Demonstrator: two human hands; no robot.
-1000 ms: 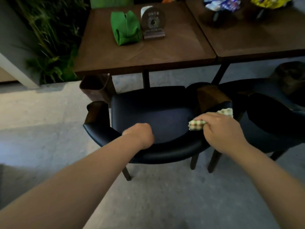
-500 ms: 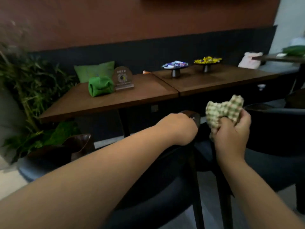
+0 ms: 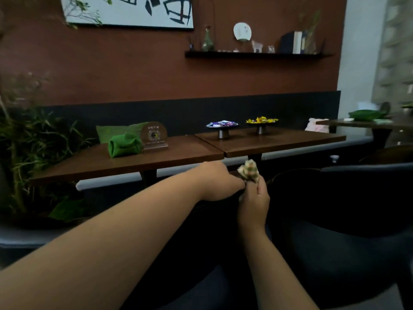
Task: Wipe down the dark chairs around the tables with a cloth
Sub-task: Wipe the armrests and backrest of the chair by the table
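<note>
Right hand (image 3: 253, 201) grips the bunched cloth (image 3: 248, 171), left hand (image 3: 220, 182) rests on the dark chair (image 3: 348, 198), fingers hidden; likely best to spread the cloth flat before wiping.

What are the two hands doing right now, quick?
Left hand: rests on the dark chair; whether its fingers are curled cannot be told.
Right hand: closed, holding the checked cloth bunched up.

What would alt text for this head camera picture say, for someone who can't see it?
A person's right hand grips a checked cloth above a dark chair, with the left hand beside it, touching the cloth. Behind stand two wooden tables holding a green pouch and two small dishes.
</note>
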